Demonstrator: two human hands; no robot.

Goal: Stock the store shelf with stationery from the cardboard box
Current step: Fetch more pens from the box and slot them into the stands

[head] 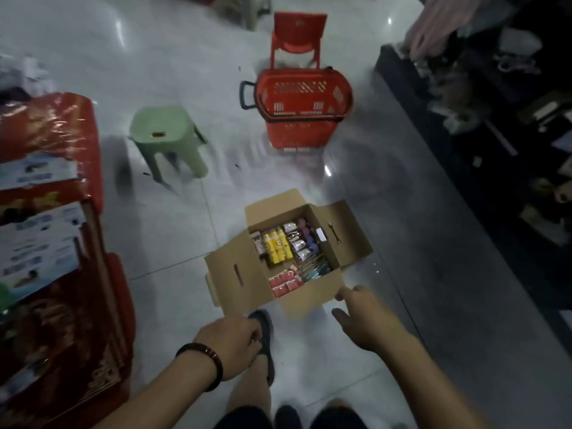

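Note:
An open cardboard box [235,274] stands on the tiled floor with its flaps spread. Inside lie packs of stationery: yellow tubes [276,249], silver and purple items [301,243], red packs [283,281] and pens [315,267]. My right hand [362,317] reaches toward the box's near right corner, index finger stretched out beside the edge, holding nothing. My left hand [230,342], with a dark bead bracelet on the wrist, hangs below the box's left flap with fingers loosely curled and nothing in it. The dark store shelf [483,140] runs along the right.
A green plastic stool [165,134] stands to the left beyond the box. A red wheeled shopping basket [301,109] and a red chair [298,35] are farther back. Red wrapped goods [52,243] are stacked at the left. My sandalled feet are just below the box.

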